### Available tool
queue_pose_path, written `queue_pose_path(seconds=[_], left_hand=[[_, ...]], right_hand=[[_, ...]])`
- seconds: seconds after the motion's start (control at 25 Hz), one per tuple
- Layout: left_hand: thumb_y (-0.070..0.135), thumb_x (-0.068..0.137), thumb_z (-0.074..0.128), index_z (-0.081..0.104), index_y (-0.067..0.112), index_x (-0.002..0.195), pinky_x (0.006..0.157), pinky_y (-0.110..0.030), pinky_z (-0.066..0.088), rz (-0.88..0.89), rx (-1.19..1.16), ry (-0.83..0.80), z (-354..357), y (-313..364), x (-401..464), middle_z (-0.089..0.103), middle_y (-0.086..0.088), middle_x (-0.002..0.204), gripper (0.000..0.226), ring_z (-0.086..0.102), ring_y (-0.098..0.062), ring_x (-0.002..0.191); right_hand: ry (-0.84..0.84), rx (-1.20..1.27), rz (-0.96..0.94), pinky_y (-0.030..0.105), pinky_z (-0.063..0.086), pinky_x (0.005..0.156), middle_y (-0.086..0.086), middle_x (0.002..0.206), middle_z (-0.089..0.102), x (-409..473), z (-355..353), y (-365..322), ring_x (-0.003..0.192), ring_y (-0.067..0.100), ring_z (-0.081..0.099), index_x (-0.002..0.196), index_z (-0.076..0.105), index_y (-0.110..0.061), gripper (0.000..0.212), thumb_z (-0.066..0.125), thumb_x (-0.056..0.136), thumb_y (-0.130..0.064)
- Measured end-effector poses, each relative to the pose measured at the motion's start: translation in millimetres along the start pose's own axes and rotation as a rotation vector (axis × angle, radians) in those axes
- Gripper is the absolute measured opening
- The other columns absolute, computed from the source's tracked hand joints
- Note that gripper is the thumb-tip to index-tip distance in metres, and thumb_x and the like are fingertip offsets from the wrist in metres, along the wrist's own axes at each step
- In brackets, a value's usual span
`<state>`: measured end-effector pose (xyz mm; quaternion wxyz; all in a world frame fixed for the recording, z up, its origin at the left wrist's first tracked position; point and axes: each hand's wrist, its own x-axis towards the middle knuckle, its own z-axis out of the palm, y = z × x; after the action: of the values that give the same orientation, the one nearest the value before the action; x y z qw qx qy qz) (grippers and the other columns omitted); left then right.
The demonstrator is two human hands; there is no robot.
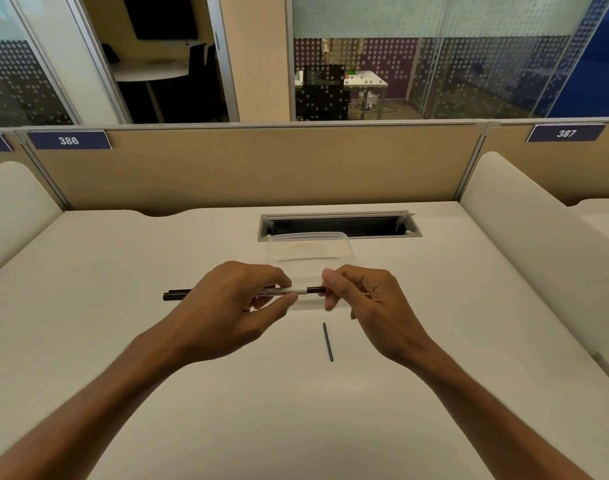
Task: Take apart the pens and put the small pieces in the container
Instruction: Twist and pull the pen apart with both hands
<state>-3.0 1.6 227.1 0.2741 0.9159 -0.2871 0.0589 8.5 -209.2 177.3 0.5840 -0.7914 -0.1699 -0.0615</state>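
Note:
I hold a white pen (289, 291) level above the desk, its printed barrel running left to right. My left hand (233, 299) grips the barrel, and a black cap end (176, 294) sticks out to its left. My right hand (358, 299) pinches the dark tip section (315, 290) at the pen's right end. A clear plastic container (310, 252) stands just behind my hands, its front partly hidden by them. A thin dark pen piece (328, 341) lies on the desk below my hands.
The white desk (157, 341) has a cable slot (337, 225) behind the container. A beige partition (247, 168) closes the back, and padded side dividers (525, 237) stand left and right.

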Motion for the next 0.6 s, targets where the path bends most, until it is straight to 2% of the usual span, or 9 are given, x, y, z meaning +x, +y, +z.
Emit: queue_pose_path(seconds=[0.08,0.2,0.28,0.48,0.6], left_hand=[[0.036,0.09,0.058,0.069,0.018,0.096,0.06,-0.03,0.05,0.006,0.008,0.0,0.9,0.0,0.0,0.067,0.004,0.075,0.022,0.059,-0.014,0.065],[0.037,0.091,0.055,0.069,0.018,0.096,0.059,-0.03,0.049,0.031,0.018,0.002,1.0,-0.4,-0.1,0.066,0.004,0.074,0.024,0.058,-0.013,0.063],[0.038,0.09,0.052,0.069,0.019,0.095,0.057,-0.03,0.048,0.038,0.009,0.002,0.4,-0.6,-0.8,0.066,0.005,0.073,0.026,0.058,-0.013,0.063],[0.035,0.092,0.052,0.069,0.019,0.096,0.058,-0.013,0.034,0.036,0.005,0.009,0.0,-1.9,-1.8,0.055,0.023,0.07,0.024,0.054,-0.007,0.062],[0.031,0.094,0.054,0.069,0.019,0.102,0.061,-0.01,0.033,0.031,0.023,-0.002,0.7,-3.8,-1.2,0.05,0.03,0.073,0.02,0.054,-0.004,0.065]], right_hand=[[-0.014,0.031,0.005,0.01,0.043,0.062,-0.001,0.063,0.068,-0.6,1.8,1.0,0.065,0.007,0.062,0.066,0.069,-0.018,0.044,0.05,0.094,-0.045],[-0.087,0.09,0.011,0.008,0.044,0.059,-0.001,0.061,0.068,-0.3,2.6,0.0,0.061,0.006,0.062,0.069,0.071,-0.017,0.038,0.052,0.092,-0.041],[-0.101,0.108,0.009,0.008,0.045,0.06,-0.005,0.066,0.071,0.3,1.6,-0.9,0.065,0.006,0.065,0.074,0.073,-0.018,0.032,0.055,0.089,-0.041],[-0.099,0.076,-0.026,0.008,0.048,0.065,-0.014,0.078,0.073,-1.4,-3.3,-4.2,0.081,0.003,0.068,0.087,0.072,-0.028,0.015,0.064,0.083,-0.039],[-0.068,0.033,-0.054,0.009,0.049,0.066,-0.017,0.09,0.073,-1.1,-5.6,-4.6,0.09,0.001,0.067,0.09,0.073,-0.028,0.009,0.069,0.082,-0.032]])
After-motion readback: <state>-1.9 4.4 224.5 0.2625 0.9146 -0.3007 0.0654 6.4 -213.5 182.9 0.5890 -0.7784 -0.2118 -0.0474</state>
